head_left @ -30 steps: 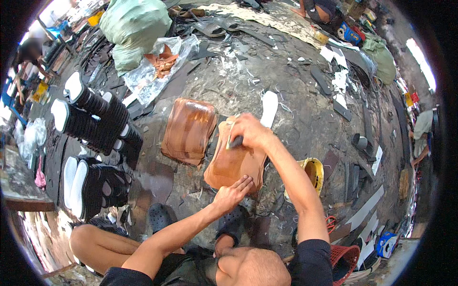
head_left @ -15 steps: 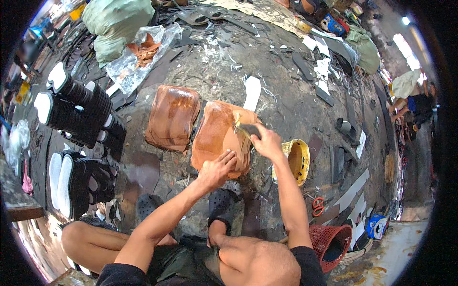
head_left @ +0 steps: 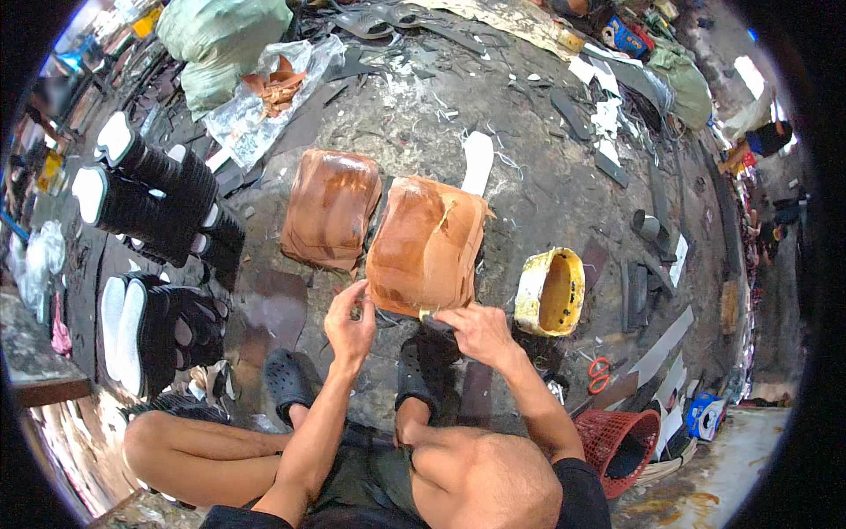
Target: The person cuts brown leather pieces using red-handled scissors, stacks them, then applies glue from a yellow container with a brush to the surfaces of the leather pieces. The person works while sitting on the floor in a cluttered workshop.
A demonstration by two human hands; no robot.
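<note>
A stack of brown leather pieces [head_left: 414,251] lies on the floor before me, its top partly coated dark and glossy, with a yellowish streak of glue-like stuff. My right hand [head_left: 483,335] is closed around a brush [head_left: 426,314] at the stack's near edge; fingers hide most of its handle. Beside the near left corner is my left hand [head_left: 350,324], fingers bent with a gap between thumb and forefinger; nothing shows in it. A second brown leather stack [head_left: 330,207] lies to the left. On the right stands a yellow-crusted tub [head_left: 527,295].
Piles of black soles [head_left: 159,198] stand at the left. Red-handled scissors [head_left: 599,375] and a red plastic basket [head_left: 617,445] are at the near right. A white insole shape [head_left: 478,163] lies behind the leather. Scraps and sacks [head_left: 220,44] litter the far floor.
My left hand has lifted off the leather top and moved left to its near corner. My right hand has brought the brush from the upper right down to the near edge.
</note>
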